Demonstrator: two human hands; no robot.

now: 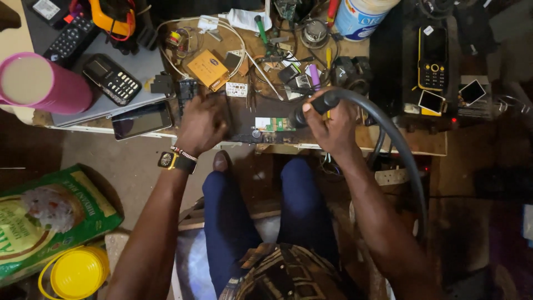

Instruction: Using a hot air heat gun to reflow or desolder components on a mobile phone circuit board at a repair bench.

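My right hand (332, 125) grips the black handle of a hot-air tool (316, 104), whose thick grey hose (400, 150) curves away to the right and down. The tool's nozzle points left at a small green circuit board (271, 123) lying on a dark mat (244, 130) at the bench's front edge. My left hand (201, 123) rests on the mat just left of the board, fingers curled; whether it holds anything small is hidden. A watch and bead bracelet sit on that wrist.
The bench holds several phones (114, 79), a smartphone (142, 120), a yellow-black keypad phone (433, 58), an orange box (207, 69), cables and tools. A pink cylinder (41, 83) stands at left. A green sack (47, 219) and yellow lid (78, 272) lie on the floor.
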